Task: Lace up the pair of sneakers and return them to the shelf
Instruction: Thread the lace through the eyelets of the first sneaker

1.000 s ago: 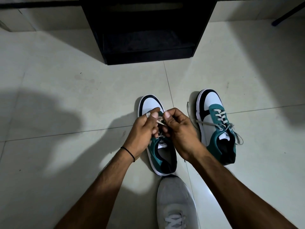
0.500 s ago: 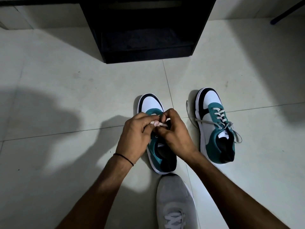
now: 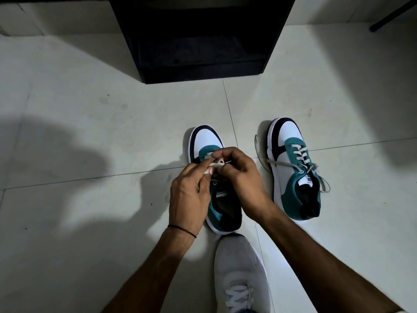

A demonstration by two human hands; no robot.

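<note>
Pale lace is pinched by left hand and right hand over near sneaker; dim tiled floor, black shelf at far edge.

Head view: you look steeply down, close above your fingers; floor beyond them.
</note>
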